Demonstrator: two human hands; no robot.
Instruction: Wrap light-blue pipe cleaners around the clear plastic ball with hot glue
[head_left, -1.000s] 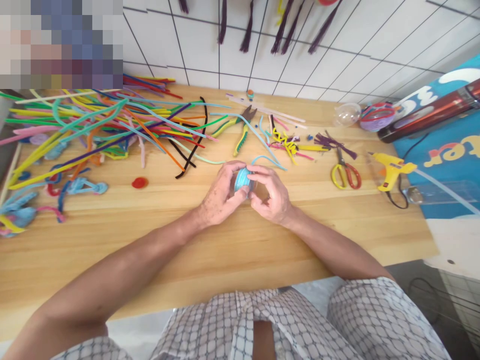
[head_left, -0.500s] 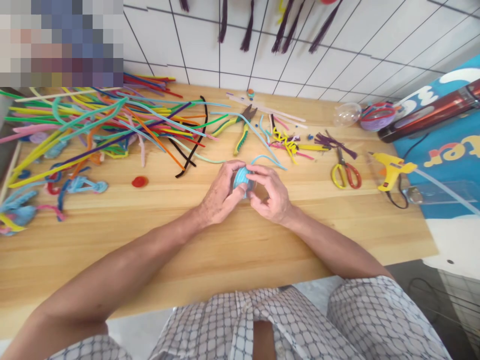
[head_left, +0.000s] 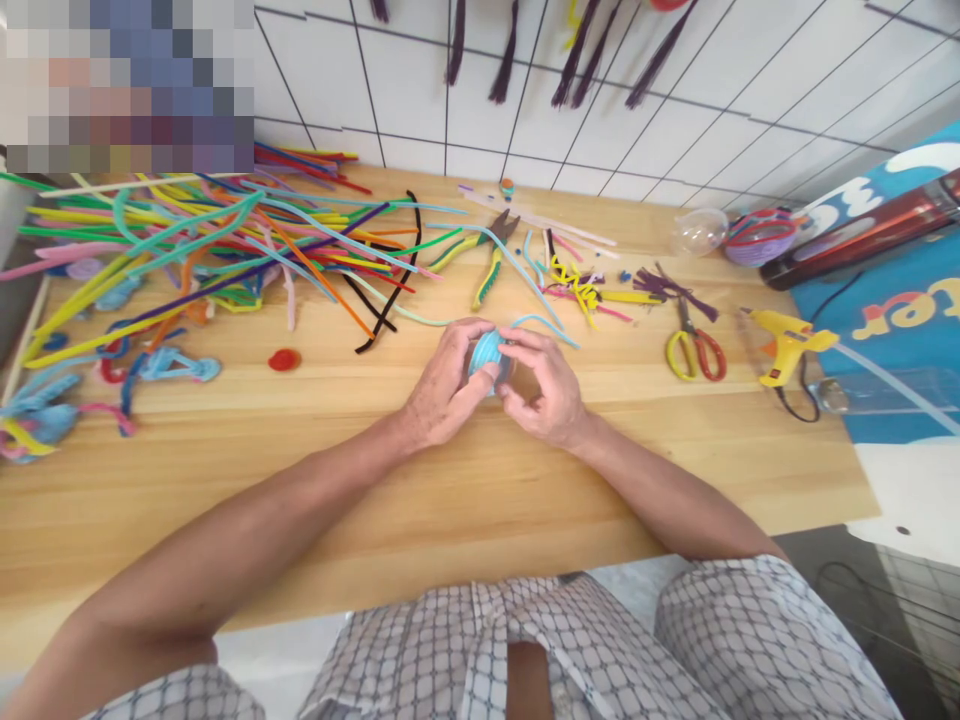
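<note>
Pinching fuzzy, round lt-blue coil point(head_left: 486, 354) btw L hand point(head_left: 444, 392) & R hand point(head_left: 546, 392)

We see loose pipe cleaners point(head_left: 187, 240) heaped on the desk point(head_left: 225, 420), with pliers point(head_left: 489, 255), scissors point(head_left: 694, 345) and a glue gun point(head_left: 787, 345) farther right.

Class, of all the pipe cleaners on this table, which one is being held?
The light blue pipe cleaner, coiled between the left hand and right hand. The other pipe cleaners lie loose on the table.

Light blue pipe-cleaner coil point(head_left: 486, 352); yellow glue gun point(head_left: 787, 344); red-yellow scissors point(head_left: 694, 350); light wood table point(head_left: 480, 500); red cap point(head_left: 284, 359).
</note>
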